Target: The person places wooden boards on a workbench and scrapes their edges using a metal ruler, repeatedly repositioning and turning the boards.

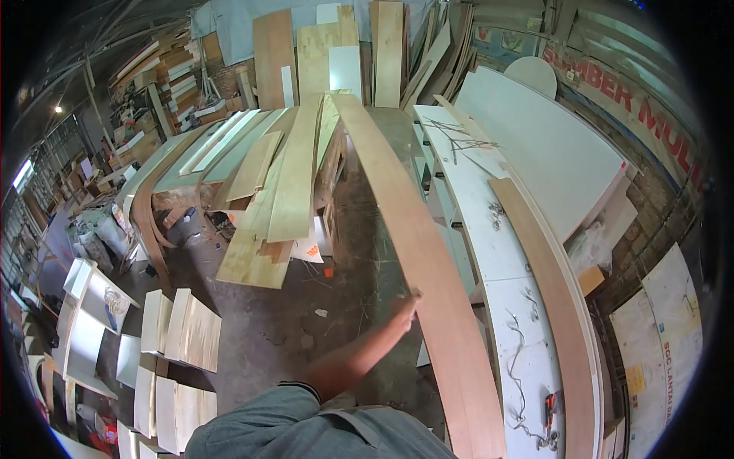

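Observation:
A long reddish-brown plywood strip runs from beside my body away to the stack of sheets at the back. My left hand grips its left edge about midway along the near half. The thumb side shows at the edge, while the other fingers are largely hidden by the board. My right hand is out of sight. Right of the strip stands a long white cabinet unit, and a narrower brown board lies along its top.
Pale plywood sheets overlap on a work surface ahead to the left. Cream box-like pieces stand on the floor at left. Loose wires and an orange-black tool lie on the cabinet. A large white panel leans along the right wall.

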`<action>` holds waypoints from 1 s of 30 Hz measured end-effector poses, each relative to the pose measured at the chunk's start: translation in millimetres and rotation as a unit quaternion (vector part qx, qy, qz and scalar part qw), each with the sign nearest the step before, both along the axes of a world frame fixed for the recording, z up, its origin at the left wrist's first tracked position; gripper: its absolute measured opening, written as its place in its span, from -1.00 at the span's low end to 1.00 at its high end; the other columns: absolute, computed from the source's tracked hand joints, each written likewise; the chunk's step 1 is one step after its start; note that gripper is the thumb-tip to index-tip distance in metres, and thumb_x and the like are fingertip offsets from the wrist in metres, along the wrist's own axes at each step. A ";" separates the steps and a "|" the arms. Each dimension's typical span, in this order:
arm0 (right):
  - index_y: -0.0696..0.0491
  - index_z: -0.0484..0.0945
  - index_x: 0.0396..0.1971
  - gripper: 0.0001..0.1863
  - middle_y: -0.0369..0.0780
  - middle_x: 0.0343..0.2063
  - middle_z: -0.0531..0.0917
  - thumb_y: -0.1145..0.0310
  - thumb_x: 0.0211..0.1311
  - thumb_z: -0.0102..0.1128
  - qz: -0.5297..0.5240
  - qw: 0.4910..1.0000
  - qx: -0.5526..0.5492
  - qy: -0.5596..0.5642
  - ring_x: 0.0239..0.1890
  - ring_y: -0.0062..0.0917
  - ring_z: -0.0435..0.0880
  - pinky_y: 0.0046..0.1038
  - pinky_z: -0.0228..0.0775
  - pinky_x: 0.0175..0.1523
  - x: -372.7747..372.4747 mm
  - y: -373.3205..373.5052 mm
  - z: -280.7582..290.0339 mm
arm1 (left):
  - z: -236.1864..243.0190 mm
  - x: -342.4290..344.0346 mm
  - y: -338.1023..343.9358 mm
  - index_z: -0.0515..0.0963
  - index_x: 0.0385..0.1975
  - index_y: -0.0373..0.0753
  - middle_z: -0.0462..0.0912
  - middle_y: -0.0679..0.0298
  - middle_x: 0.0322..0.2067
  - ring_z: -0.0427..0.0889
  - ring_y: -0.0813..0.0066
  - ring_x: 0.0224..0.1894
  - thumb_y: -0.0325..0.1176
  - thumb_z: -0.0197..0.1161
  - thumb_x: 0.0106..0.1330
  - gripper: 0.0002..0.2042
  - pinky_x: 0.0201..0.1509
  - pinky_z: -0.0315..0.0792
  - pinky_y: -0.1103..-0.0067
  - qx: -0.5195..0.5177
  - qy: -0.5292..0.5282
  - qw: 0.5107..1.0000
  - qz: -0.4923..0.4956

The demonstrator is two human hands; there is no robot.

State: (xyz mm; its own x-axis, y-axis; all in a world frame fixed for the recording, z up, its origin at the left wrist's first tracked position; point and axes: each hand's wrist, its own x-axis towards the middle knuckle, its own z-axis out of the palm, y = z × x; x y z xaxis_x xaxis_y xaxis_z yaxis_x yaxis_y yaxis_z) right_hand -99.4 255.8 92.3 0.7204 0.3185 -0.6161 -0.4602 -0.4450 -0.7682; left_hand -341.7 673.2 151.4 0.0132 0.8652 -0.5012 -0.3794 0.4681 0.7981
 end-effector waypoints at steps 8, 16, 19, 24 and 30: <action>0.26 0.57 0.00 -0.27 -0.05 -0.21 0.72 -0.24 0.41 0.10 -0.065 0.998 0.018 -0.019 -0.24 -0.20 0.75 -0.16 0.62 -0.23 -104.4 95.5 -0.9 | 37.5 -140.2 168.7 0.60 -0.12 -0.47 0.70 0.10 -0.23 0.70 0.34 -0.34 -0.39 0.34 0.24 -0.70 -0.39 0.53 0.38 0.024 0.025 0.996 0.076; 0.26 0.57 0.00 -0.29 -0.05 -0.20 0.72 -0.23 0.41 0.10 -0.168 0.984 0.033 -0.058 -0.23 -0.20 0.75 -0.16 0.62 -0.21 -245.0 195.7 29.9 | 20.7 -286.6 299.2 0.45 0.16 -0.41 0.65 0.05 -0.04 0.70 0.14 -0.07 -0.31 0.24 0.44 -0.61 -0.10 0.65 0.17 -0.021 0.060 0.997 0.033; 0.25 0.57 0.00 -0.29 -0.05 -0.20 0.71 -0.23 0.41 0.10 -0.171 0.981 0.051 -0.082 -0.22 -0.21 0.74 -0.17 0.62 -0.21 -291.1 242.5 46.3 | 33.8 -331.1 316.1 0.53 0.01 -0.49 0.68 0.04 -0.16 0.72 0.21 -0.19 -0.24 0.32 0.36 -0.59 -0.22 0.65 0.25 -0.011 0.050 0.997 0.060; 0.25 0.57 0.00 -0.30 -0.06 -0.20 0.71 -0.22 0.42 0.10 -0.115 0.975 0.124 -0.143 -0.21 -0.21 0.74 -0.17 0.61 -0.20 -381.9 331.1 68.9 | 5.3 -353.6 275.5 0.57 -0.16 -0.47 0.68 0.09 -0.30 0.71 0.30 -0.36 -0.11 0.30 0.37 -0.57 -0.30 0.64 0.32 0.003 0.094 0.995 0.022; 0.18 0.50 0.10 -0.60 -0.12 -0.10 0.64 0.17 0.53 -0.03 0.132 0.954 0.239 0.127 -0.13 -0.30 0.69 -0.19 0.55 -0.08 -472.0 459.5 143.3 | 37.8 -372.4 195.6 0.59 0.02 -0.42 0.71 0.07 -0.22 0.67 0.29 -0.23 -0.01 0.32 0.30 -0.46 -0.13 0.52 0.30 0.081 0.237 0.966 -0.067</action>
